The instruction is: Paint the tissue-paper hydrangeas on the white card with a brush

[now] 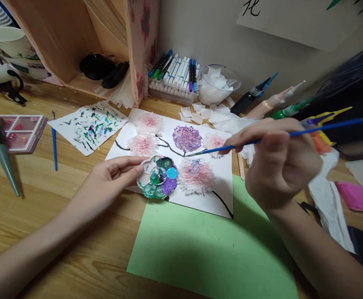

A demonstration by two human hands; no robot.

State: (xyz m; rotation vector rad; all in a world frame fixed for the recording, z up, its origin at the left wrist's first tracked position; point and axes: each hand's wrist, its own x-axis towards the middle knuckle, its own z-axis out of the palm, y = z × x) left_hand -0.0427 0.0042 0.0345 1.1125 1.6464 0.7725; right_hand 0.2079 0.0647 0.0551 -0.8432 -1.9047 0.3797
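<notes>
Pinched between the fingers and thumb of my left hand (119, 174) is a flower-shaped paint palette (169, 187), with green, blue and purple paint in its wells. My right hand (281, 166) grips a blue paintbrush (250, 142), its tip pointing left, over or at the white paper (184, 203); I cannot tell if it touches. On this paper sit several pink ruffled tissue flowers (144, 144) and one purple flower (187, 138), with black painted lines between them. The pink flower (197, 178) just right of the palette has blue marks on its top.
Green paper (206, 249) lies under the white sheet. A paint-smeared tissue (89, 128) and another blue brush (55, 145) are at left. Behind stand a box of markers (175, 79), a bowl of tissue scraps (219, 83) and paint bottles (265, 101). A compartmented box (28, 133) sits far left.
</notes>
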